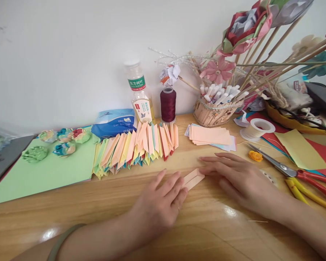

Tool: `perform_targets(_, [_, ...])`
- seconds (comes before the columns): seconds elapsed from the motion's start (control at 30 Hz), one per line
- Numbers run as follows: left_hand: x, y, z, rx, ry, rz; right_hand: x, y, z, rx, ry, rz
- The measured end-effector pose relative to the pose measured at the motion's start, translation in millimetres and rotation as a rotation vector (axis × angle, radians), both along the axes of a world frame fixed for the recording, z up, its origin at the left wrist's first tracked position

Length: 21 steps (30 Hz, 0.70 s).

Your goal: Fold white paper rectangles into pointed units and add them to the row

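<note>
A small folded strip of peach paper (194, 179) lies on the wooden table between my hands. My left hand (163, 199) rests on its left end, fingers stretched out and lying over the paper. Over the right end reaches my right hand (233, 177), its fingers extended and the fingertips touching the folded corner. Behind the strip is a stack of flat peach paper slips (210, 135), with pale bluish slips under it. A long row of folded paper pieces (136, 145) in peach, yellow, green and red stands behind my left hand.
Scissors (285, 168) with red handles lie at the right near a white spool (258, 128). Along the wall stand a tissue pack (114, 121), a bottle (138, 90), a maroon thread cone (168, 105) and a basket (217, 112) of markers. Green paper (70, 170) holds several paper flowers.
</note>
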<state>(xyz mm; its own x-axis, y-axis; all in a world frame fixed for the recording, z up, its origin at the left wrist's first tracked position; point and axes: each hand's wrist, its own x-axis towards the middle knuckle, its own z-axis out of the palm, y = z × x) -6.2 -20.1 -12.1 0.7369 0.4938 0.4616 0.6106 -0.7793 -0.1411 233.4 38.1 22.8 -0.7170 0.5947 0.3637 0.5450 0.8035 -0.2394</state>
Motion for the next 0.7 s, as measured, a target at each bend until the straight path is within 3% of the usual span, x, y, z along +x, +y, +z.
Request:
perform_targets(0.2, [-0.1,-0.8,-1.2,-0.005,-0.012,0.000,4.7,0.9,-4.4,0.013,0.123,-0.177])
perform_targets(0.37, [-1.0,-1.2,-1.3,-0.014,0.022,0.001,2.9,-2.8,-7.3,-0.085,0.073,-0.092])
perform_targets(0.6, [0.5,-0.6,1.4,-0.018,0.005,-0.001,3.3,-3.9,-3.5,-0.050,0.018,-0.020])
perform_targets(0.7, [0.6,-0.9,2.4,-0.024,-0.006,0.003,6.4,-2.8,-3.6,-0.001,0.085,-0.058])
